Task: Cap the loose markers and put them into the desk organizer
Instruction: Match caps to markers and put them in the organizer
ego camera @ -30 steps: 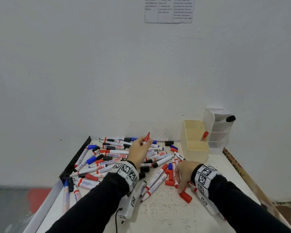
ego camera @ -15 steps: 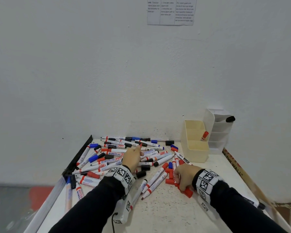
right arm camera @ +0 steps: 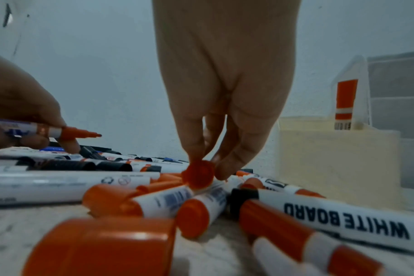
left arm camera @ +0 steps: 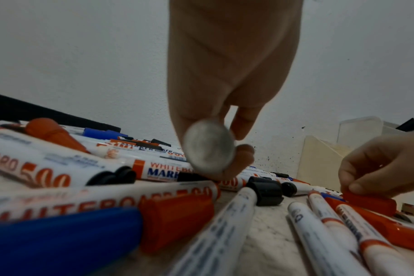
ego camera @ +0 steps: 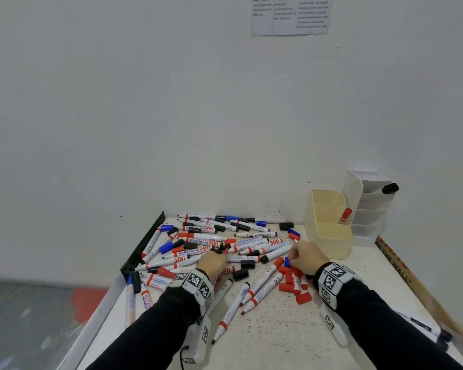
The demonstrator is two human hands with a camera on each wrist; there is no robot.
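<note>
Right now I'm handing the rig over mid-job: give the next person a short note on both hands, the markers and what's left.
Left hand holds an uncapped red marker, tip bare, just above the pile.
Right hand pinches a loose red cap among the caps on the table.
Done: one capped red marker stands in the cream organizer; a black one sits in the clear organizer.
Left: join that cap and marker, drop it in, then cap and store the rest of the pile.
</note>
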